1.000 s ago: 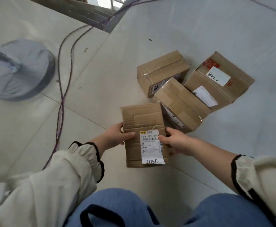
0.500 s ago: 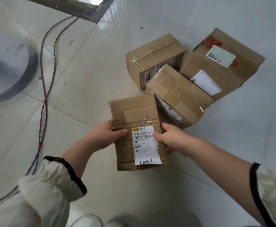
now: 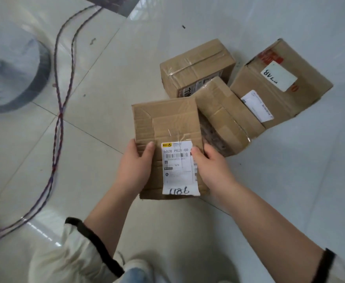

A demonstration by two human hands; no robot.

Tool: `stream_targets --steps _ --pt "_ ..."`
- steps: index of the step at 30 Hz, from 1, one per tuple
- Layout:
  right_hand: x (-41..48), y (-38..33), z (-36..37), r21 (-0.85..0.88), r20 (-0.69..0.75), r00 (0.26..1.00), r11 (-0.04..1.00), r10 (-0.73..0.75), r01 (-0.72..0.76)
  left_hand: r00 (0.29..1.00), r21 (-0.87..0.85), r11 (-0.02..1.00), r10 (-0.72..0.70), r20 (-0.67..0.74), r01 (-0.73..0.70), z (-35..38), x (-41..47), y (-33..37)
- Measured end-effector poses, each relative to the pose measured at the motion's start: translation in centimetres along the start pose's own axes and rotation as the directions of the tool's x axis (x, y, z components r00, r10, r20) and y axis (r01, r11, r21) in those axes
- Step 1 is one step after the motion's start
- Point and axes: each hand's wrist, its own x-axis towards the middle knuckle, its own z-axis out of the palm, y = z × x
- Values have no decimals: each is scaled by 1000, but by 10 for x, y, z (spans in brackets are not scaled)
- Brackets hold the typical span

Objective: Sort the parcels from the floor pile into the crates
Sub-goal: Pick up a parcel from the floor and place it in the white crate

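Tiles (image 3: 290, 180) gleamed pale under three boxes (image 3: 224, 115) and a cable (image 3: 59, 119); my left hand (image 3: 135, 166) and right hand (image 3: 212, 168) gripped a parcel (image 3: 167, 121).

Head-worn wide view, steeply downward, close above the parcel (image 3: 167, 123)

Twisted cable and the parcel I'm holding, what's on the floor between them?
Only bare floor tile between the cable and the held parcel, seen in the head view.
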Motion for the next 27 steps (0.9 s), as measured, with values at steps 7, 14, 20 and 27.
stream_targets --steps 7,14,20,27 --pt "-98 -84 -21 208 76 997 978 -5 -11 997 -256 964 69 -43 -78 -75 -90 100" --pt "-264 -275 -73 253 61 993 964 -101 83 965 -346 926 214 154 -150 -207 -213 271" --pt "-420 -431 -117 210 11 990 968 -141 135 900 -320 927 301 315 -198 -303 -327 431" --pt "-559 -490 -138 255 -195 962 937 -191 238 784 -240 903 430 448 -357 -351 -431 526"
